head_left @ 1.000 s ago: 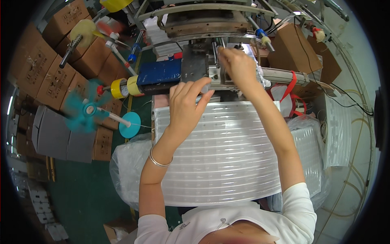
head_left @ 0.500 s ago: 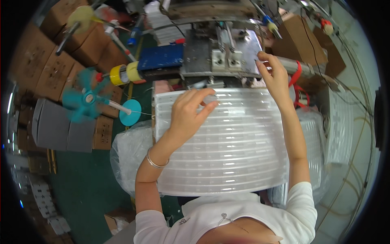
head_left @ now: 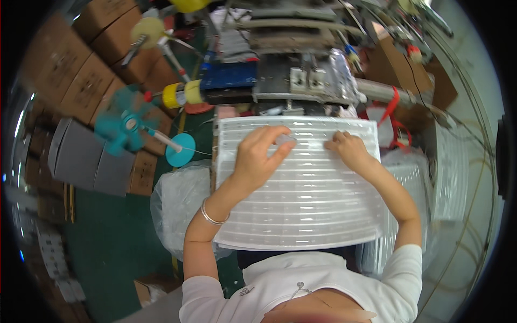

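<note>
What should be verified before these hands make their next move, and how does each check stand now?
1. Small clear piece between the left hand's thumb and forefinger: ok.
2. Right hand away from the machine's metal plate: ok, over the ribbed tray.
3. Right fingertips holding a piece: cannot tell.
4. Ribbed tray on the wearer's side of the machine: ok.
5. Teal fan apart from both hands: ok.
</note>
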Motion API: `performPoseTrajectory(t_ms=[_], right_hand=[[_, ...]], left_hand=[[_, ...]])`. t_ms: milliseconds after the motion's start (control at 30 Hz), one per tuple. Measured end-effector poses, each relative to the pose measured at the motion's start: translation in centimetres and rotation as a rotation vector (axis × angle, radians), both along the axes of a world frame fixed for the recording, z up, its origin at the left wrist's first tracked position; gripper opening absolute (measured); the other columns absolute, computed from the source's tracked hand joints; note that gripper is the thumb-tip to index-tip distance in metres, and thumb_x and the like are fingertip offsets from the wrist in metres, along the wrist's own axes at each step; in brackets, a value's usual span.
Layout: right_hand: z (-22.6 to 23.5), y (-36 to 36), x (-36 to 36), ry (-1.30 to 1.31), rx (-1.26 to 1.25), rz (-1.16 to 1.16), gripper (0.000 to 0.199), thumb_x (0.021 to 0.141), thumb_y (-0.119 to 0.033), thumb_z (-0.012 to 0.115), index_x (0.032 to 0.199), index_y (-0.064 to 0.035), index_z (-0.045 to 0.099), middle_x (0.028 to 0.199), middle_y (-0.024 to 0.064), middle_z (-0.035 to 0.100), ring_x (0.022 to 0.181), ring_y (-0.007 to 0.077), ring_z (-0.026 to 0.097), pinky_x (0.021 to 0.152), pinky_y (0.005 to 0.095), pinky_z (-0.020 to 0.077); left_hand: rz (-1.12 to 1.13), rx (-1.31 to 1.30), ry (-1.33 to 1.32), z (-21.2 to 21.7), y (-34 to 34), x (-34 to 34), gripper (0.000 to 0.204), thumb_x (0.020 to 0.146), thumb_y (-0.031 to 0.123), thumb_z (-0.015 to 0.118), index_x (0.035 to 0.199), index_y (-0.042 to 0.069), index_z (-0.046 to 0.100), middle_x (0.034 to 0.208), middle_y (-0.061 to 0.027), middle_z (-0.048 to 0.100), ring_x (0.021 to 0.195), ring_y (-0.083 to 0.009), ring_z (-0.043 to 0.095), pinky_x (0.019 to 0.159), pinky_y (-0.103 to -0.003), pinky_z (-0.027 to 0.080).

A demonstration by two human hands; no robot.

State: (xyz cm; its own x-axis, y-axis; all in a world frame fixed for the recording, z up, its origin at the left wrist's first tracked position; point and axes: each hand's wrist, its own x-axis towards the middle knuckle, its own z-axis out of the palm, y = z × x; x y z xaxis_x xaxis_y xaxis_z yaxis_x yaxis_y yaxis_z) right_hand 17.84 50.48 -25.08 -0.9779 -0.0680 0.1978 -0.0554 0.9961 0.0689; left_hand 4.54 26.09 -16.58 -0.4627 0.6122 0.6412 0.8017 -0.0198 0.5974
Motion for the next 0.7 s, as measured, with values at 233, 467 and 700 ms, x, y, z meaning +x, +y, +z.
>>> performPoseTrajectory(t_ms=[233,467,700], right_hand=[[6.1,-1.9,-1.2,0.209,-0.484,-0.125,0.023,0.074,-0.01,0.06,0.096,-0.0099,0.057,0.088,0.0109,0.053,0.079,0.0283,0.058,0.066,0.0389,0.049],[6.4,-0.1,-2.3,0.398,-0.84,-0.192,0.022,0.079,-0.009,0.058,0.099,-0.004,0.052,0.093,0.0108,0.057,0.078,0.0228,0.058,0.062,0.0317,0.0477],[7.9,-0.1,-3.6,0.411,-0.989,-0.16,0.021,0.082,-0.007,0.058,0.102,-0.0024,0.059,0.097,0.0054,0.06,0.079,0.013,0.056,0.066,0.0253,0.0476]], left_hand=[[-0.357,0.054,-0.968,-0.9,-2.2,-1.5,0.017,0.092,0.02,0.046,0.094,0.006,0.056,0.088,-0.0076,0.066,0.082,-0.0162,0.062,0.068,-0.029,0.049],[-0.38,0.127,-1.311,-1.5,-1.1,-1.9,0.014,0.087,0.014,0.043,0.091,0.006,0.053,0.093,-0.0126,0.064,0.086,-0.0189,0.062,0.075,-0.033,0.052],[0.014,-0.138,-0.472,-1.5,-0.6,-3.6,0.021,0.077,-0.004,0.042,0.092,0.002,0.054,0.089,-0.0104,0.06,0.084,-0.0176,0.06,0.071,-0.029,0.047]])
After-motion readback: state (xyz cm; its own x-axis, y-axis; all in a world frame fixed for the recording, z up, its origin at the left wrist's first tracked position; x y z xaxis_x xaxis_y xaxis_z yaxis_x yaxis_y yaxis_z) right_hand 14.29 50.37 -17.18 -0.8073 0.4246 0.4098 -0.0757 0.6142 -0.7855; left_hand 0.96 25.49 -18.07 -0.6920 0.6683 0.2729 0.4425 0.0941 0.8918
